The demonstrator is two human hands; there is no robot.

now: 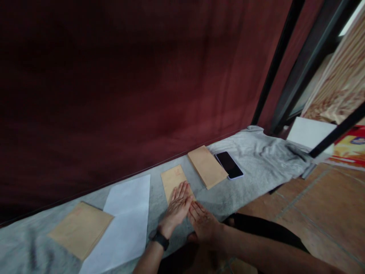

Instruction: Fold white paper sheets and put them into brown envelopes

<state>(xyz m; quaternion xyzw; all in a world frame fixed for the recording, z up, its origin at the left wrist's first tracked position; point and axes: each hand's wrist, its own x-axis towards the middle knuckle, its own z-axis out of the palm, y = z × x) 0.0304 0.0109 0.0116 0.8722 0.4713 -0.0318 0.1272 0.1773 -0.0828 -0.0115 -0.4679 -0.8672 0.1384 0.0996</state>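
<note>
A brown paper envelope (pixel 173 178) with faint red print lies on the grey cloth in front of me. My left hand (pixel 179 202), with a dark watch at the wrist, rests flat on its lower part, fingers stretched out. Close beside it, my right hand (pixel 203 220) lies with fingers extended at the envelope's lower right corner, its fingertips meeting the left hand. Part of the envelope is hidden beneath the hands. To the right is another brown envelope or stack (pixel 207 167). On the left, a stack of brown envelopes (pixel 81 229) overlaps a creased white paper sheet (pixel 125 220).
A phone (pixel 229 165) with a dark screen touches the right-hand brown stack. Grey cloth (pixel 256 160) covers the narrow bench, bunched at its right end. Behind it hangs a dark red curtain or panel (pixel 142 83). Black poles (pixel 273 68) rise at the right, beside a tiled floor (pixel 322 205).
</note>
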